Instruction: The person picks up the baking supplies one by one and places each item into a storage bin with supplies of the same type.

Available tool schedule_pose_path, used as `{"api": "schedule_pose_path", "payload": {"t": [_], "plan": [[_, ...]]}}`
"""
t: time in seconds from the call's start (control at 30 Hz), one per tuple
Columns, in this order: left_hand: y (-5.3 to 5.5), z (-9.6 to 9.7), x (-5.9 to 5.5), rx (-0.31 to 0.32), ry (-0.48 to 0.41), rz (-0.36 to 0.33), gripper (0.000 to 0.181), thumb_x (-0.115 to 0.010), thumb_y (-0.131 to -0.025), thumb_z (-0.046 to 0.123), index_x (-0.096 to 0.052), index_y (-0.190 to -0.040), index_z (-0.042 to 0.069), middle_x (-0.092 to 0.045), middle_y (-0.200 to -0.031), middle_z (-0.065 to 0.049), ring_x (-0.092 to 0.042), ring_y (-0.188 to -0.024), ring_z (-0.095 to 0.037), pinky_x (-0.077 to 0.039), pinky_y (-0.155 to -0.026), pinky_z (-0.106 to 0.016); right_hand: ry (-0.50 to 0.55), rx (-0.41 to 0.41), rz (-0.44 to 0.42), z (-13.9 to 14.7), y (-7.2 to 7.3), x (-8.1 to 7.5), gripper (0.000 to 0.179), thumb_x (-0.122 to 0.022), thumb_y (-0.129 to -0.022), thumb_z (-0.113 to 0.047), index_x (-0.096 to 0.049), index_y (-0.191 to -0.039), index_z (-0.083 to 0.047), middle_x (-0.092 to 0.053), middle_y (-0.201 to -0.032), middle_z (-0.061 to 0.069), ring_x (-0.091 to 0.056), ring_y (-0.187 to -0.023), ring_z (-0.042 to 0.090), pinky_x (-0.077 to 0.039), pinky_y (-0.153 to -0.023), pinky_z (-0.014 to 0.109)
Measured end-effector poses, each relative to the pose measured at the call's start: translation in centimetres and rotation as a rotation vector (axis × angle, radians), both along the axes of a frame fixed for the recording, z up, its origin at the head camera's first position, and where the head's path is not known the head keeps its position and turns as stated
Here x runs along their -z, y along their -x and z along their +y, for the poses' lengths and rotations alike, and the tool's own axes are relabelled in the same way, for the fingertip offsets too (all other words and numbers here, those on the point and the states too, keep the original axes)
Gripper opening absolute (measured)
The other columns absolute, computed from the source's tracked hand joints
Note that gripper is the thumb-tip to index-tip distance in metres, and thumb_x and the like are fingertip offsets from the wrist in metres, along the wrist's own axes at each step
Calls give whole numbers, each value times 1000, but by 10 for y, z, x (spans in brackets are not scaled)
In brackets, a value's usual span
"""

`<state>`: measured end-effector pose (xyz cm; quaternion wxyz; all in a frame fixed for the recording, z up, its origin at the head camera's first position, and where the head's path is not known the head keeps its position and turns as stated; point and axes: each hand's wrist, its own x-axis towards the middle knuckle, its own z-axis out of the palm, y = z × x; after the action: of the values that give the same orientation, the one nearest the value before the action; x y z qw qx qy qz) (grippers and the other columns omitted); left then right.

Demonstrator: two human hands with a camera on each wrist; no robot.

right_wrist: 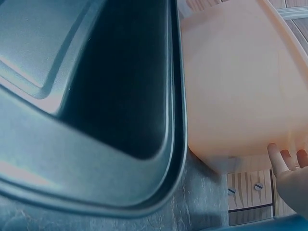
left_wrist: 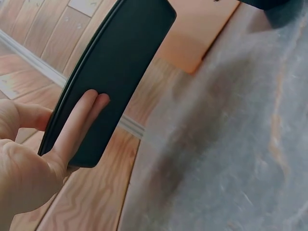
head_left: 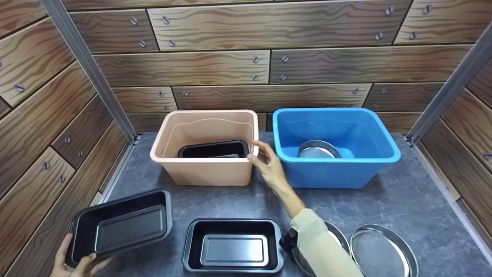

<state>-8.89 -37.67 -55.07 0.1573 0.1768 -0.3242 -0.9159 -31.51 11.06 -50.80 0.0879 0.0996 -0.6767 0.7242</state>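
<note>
My left hand [head_left: 82, 265] grips a black loaf pan [head_left: 128, 227] by its near left end, at the left of the head view. In the left wrist view two fingers [left_wrist: 79, 120] lie along the pan's dark outer side [left_wrist: 120, 53], which is tilted. At the right rim of the peach bin [head_left: 207, 171], my right hand [head_left: 271, 169] has its thumb and fingers against the front right corner. Its fingertips meet the bin's outer wall [right_wrist: 236, 86] in the right wrist view. Inside that bin sits another black loaf pan [head_left: 215, 148], partly hidden by the front wall.
Beside the peach bin stands a blue bin [head_left: 326, 173] with a round metal pan [head_left: 317, 150] inside. A third loaf pan [head_left: 234, 250] lies at the front middle. Two round pans, one [head_left: 380, 254] bare and one [head_left: 338, 234] partly under my right sleeve, lie right. Wood-patterned walls [head_left: 246, 23] surround the table.
</note>
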Motion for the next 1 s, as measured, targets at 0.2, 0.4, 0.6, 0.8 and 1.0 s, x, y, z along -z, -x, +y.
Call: {"api": "schedule_pose_path", "payload": {"t": [0.2,0.4,0.6,0.8,1.0], "plan": [[5,17,-23,-57,170,-58,96,-40,-87,-34,-38,-156,32,-51,-127,3,-76,-86,-21,-65,-58,-49,5,-15,12,1,0,1,51,-74,-96,-6,-56,-144,0,-60,-142,16,-54,-133,40,-49,-106,29],[13,32,-47,-57,229,40,89,-36,-87,-35,-38,-156,21,-49,-130,-1,-76,-92,-22,-66,-60,-48,5,-8,24,1,0,1,50,-74,-96,-5,-57,-143,-1,-60,-142,17,-53,-133,42,-49,-108,34],[22,44,-73,-41,287,37,89,-37,-91,-32,-27,-164,17,-53,-130,-4,-77,-91,-28,-66,-66,-47,8,5,4,-1,-1,1,50,-74,-96,-6,-56,-143,0,-61,-141,17,-53,-132,43,-49,-109,39],[32,55,-89,-36,258,144,89,-31,-89,-34,-25,-164,12,-41,-144,-9,-76,-98,-30,-65,-68,-50,-11,12,-19,-2,-3,-1,52,-75,-96,-10,-56,-145,-2,-61,-142,16,-55,-132,42,-52,-106,36],[45,68,-105,-50,304,156,89,-31,-88,-35,-29,-163,13,-33,-148,-14,-75,-101,-27,-65,-68,-48,-5,20,-7,-1,-2,0,52,-75,-96,-9,-58,-144,-3,-61,-141,16,-54,-132,43,-49,-111,42]]}}
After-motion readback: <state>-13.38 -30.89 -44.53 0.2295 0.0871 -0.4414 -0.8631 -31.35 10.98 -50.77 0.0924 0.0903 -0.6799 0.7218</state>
